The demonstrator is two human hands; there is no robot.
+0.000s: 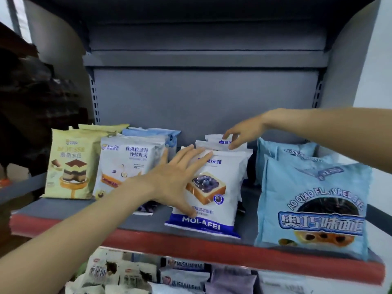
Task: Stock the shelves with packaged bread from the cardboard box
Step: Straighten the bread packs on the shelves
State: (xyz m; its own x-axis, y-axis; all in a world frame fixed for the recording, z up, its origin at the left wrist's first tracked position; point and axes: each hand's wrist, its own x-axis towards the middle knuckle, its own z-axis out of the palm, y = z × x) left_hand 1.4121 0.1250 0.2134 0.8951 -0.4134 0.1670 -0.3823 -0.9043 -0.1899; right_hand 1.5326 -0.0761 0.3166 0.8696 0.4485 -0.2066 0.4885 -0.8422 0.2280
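Observation:
A white and blue MOLAFEI blueberry bread packet [214, 200] stands at the front of a row on the grey shelf [144, 221]. My left hand [174, 177] lies flat against its front, fingers spread and straight. Behind it stand more white packets of the same kind [214, 143]. My right hand [244, 132] reaches in from the right and touches the top of the rearmost one with its fingertips, fingers slightly bent. The cardboard box is out of view.
Yellow mousse bread packets [70, 164] and white blueberry toast packets [129, 162] stand at the left. Light blue AO QIAO packets [314, 204] fill the right. The shelf has a red front lip [212, 249]. More packets lie on the shelf below [182, 276].

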